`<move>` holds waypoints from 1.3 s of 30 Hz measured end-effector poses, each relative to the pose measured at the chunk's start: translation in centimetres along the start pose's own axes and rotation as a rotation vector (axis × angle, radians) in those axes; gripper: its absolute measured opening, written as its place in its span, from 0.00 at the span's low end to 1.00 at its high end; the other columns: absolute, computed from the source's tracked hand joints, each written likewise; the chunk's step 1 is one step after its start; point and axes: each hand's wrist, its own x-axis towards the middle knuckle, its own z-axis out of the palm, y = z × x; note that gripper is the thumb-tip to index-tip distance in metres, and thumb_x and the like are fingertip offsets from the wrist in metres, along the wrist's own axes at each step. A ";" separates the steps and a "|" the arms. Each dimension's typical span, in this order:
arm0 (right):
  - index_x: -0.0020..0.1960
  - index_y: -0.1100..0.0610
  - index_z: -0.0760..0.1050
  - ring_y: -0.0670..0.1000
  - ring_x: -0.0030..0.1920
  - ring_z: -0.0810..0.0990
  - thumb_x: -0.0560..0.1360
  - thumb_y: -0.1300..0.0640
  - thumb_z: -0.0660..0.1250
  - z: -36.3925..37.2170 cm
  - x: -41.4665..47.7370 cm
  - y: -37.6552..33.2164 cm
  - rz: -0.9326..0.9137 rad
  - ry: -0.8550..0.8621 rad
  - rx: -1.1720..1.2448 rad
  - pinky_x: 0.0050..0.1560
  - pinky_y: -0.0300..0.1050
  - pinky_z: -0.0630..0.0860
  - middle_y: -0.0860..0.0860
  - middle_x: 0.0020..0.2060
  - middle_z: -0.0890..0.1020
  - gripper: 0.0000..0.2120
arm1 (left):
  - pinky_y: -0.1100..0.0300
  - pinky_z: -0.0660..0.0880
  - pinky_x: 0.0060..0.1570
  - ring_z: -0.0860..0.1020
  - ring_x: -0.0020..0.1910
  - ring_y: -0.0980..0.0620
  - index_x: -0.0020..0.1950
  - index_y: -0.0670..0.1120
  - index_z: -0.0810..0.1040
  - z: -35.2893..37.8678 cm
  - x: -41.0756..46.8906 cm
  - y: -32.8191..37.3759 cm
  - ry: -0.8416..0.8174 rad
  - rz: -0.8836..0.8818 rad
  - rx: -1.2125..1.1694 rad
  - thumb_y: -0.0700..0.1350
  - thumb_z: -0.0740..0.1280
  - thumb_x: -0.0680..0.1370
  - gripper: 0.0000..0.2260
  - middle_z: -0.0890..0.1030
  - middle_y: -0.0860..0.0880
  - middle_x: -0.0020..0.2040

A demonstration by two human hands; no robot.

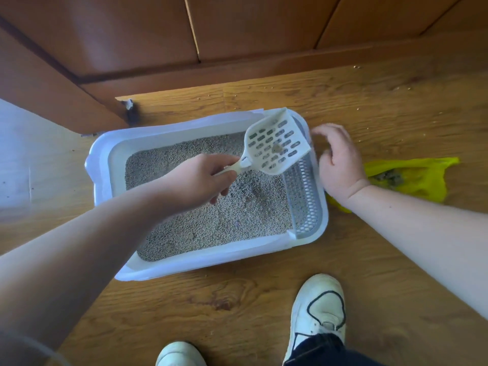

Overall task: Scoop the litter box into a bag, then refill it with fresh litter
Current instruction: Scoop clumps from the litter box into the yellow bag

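The white rectangular plastic litter box (211, 262) sits on the wood-grain floor (369, 260) at the centre of the frame, its long back edge close to the brown wooden cabinet (237, 35) that fills the top. It holds a fairly even bed of grey granular litter (224, 215), with a few darker patches near the middle and a grey perforated grate (303, 196) along its right end. Above the upper right part of the box, the left hand (200, 180) is closed around the handle of a white slotted plastic scoop (277, 143), which is held clear of the litter with one small clump resting on its slots. The right hand (338, 162) hovers just beside the right rim of the box with its fingers loosely curled and nothing visibly in them. Behind that wrist, at centre right, a yellow plastic bag (422, 178) lies flattened on the floor and already contains a dark heap of scooped waste. Stray granules dot the floor toward the upper right, and two white sneakers (319, 307) show at the bottom edge. The scooping stage looks well under way but unfinished: the clump on the scoop is not yet in the bag, and the darker patches suggest more to lift. No container of fresh litter is in view, so the refill appears not to have begun.
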 end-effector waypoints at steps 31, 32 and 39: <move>0.65 0.62 0.71 0.60 0.62 0.76 0.70 0.70 0.62 -9.0 -12.1 12.3 0.538 0.185 -0.028 0.63 0.60 0.74 0.57 0.62 0.76 0.23 | 0.62 0.68 0.30 0.76 0.34 0.55 0.67 0.60 0.72 14.8 12.0 14.0 -0.131 0.165 0.190 0.46 0.59 0.80 0.17 0.79 0.51 0.44; 0.63 0.62 0.71 0.60 0.61 0.77 0.69 0.71 0.62 -8.6 -11.6 11.8 0.496 0.196 -0.035 0.62 0.60 0.75 0.57 0.60 0.76 0.22 | 0.63 0.70 0.29 0.77 0.33 0.58 0.65 0.60 0.74 13.7 11.7 13.8 -0.149 0.154 0.116 0.46 0.59 0.80 0.15 0.79 0.54 0.40; 0.55 0.59 0.72 0.56 0.51 0.75 0.67 0.70 0.59 -5.7 -5.9 6.7 0.256 0.252 -0.016 0.54 0.54 0.75 0.49 0.51 0.73 0.17 | 0.65 0.72 0.29 0.81 0.35 0.56 0.59 0.55 0.79 4.2 8.5 8.0 -0.295 0.080 -0.129 0.42 0.59 0.82 0.13 0.86 0.53 0.42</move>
